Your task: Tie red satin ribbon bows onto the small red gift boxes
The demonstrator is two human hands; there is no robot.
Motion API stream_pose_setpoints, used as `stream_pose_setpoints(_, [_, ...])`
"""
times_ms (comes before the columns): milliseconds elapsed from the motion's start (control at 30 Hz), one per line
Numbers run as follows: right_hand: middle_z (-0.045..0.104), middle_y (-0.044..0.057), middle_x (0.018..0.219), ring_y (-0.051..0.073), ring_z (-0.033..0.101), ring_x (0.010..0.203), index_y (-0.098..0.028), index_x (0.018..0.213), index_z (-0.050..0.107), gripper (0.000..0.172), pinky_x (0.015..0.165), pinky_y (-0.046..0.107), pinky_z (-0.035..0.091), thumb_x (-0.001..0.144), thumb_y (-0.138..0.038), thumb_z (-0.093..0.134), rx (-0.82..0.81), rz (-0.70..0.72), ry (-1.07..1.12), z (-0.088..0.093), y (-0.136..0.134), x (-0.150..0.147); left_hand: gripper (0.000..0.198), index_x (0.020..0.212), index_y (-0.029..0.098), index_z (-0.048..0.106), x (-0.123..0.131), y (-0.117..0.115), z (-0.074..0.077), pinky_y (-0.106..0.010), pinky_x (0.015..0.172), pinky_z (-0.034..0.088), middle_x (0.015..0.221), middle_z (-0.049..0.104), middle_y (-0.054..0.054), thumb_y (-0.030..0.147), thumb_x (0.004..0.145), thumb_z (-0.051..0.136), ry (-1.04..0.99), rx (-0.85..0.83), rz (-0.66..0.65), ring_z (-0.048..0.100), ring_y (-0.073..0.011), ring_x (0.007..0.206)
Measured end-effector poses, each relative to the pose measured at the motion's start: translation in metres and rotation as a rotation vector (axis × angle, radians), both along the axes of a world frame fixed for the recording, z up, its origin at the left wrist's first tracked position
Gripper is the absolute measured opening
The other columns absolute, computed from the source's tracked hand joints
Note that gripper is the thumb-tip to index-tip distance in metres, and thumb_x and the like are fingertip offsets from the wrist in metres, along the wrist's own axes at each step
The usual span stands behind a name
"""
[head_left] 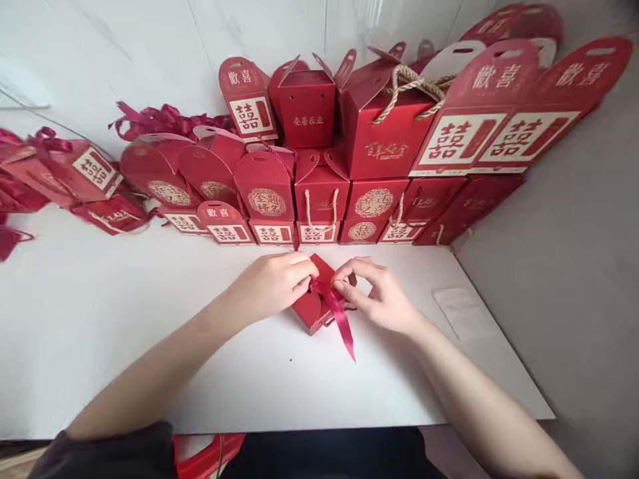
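A small red gift box (308, 311) lies on the white table in front of me, its top flaps folded over. A magenta satin ribbon (342, 326) crosses the top of the box, and one pointed tail hangs toward me over the near side. My left hand (279, 283) is closed at the upper left of the box, pinching the ribbon near its gathered part. On the other side, my right hand (375, 291) has thumb and forefinger pinched together on the ribbon beside the gathered part. The fingers partly hide the ribbon's middle.
Stacked red gift boxes (269, 199) with rope or cord handles line the back wall. Bundled magenta ribbons (164, 122) lie behind them. More ribboned boxes (94, 169) sit at the left. A grey wall (564, 253) bounds the right, with a pale flat sheet (464, 313) nearby.
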State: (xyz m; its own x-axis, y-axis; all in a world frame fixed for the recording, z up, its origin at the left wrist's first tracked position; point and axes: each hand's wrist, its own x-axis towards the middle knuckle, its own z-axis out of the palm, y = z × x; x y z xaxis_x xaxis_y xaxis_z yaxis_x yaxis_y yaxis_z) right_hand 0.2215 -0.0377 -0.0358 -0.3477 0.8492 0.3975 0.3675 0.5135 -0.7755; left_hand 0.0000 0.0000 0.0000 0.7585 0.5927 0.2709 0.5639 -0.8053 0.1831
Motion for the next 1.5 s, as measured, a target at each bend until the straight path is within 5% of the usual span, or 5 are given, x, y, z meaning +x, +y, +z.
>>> stream_pose_setpoints(167, [0.064,0.001,0.084,0.015,0.059,0.077,-0.022,0.091,0.066,0.01,0.079,0.032,0.046,0.093,-0.019,0.056,-0.06,-0.049,0.017,0.0,-0.001,-0.009,0.016,0.085,0.018,0.064,-0.004,0.009,-0.005,-0.023,0.07,0.047,0.084,0.065,0.0,0.009,0.089,0.052,-0.156,-0.083,-0.123,0.061,-0.011,0.073])
stream_pose_setpoints(367, [0.058,0.008,0.125,0.024,0.047,0.129,-0.027,0.098,0.073,0.014,0.11,0.045,0.036,0.09,-0.025,0.062,-0.219,-0.114,0.049,-0.005,0.0,-0.019,0.014,0.084,0.019,0.064,-0.007,0.018,-0.019,-0.022,0.07,0.048,0.083,0.067,0.0,0.009,0.088,0.055,-0.285,0.033,-0.258,0.061,-0.0103,0.071])
stream_pose_setpoints(500, [0.059,0.007,0.132,0.025,0.052,0.129,-0.027,0.098,0.076,0.016,0.113,0.046,0.035,0.086,-0.031,0.068,-0.405,-0.069,0.152,-0.003,0.002,-0.021,0.011,0.082,0.019,0.059,-0.008,0.019,-0.021,-0.023,0.067,0.048,0.08,0.065,0.0,0.01,0.088,0.055,-0.242,0.085,-0.268,0.061,-0.011,0.07])
stream_pose_setpoints(1000, [0.065,0.009,0.128,0.025,0.053,0.128,-0.024,0.085,0.079,0.01,0.112,0.047,0.037,0.081,-0.026,0.07,-0.351,-0.17,0.177,0.0,-0.002,-0.029,0.024,0.081,0.021,0.062,-0.018,0.014,0.032,-0.023,0.062,0.039,0.082,0.063,0.002,0.044,0.08,0.068,0.014,-0.362,0.118,0.056,-0.0132,0.073])
stream_pose_setpoints(1500, [0.064,0.007,0.128,0.023,0.052,0.128,-0.024,0.079,0.073,0.008,0.11,0.043,0.038,0.081,-0.023,0.065,-0.318,-0.182,0.14,0.003,-0.006,-0.029,0.022,0.068,0.017,0.058,-0.016,0.016,0.029,-0.023,0.054,0.032,0.062,0.05,0.003,0.033,0.083,0.058,-0.094,-0.771,0.183,0.042,-0.0092,0.058])
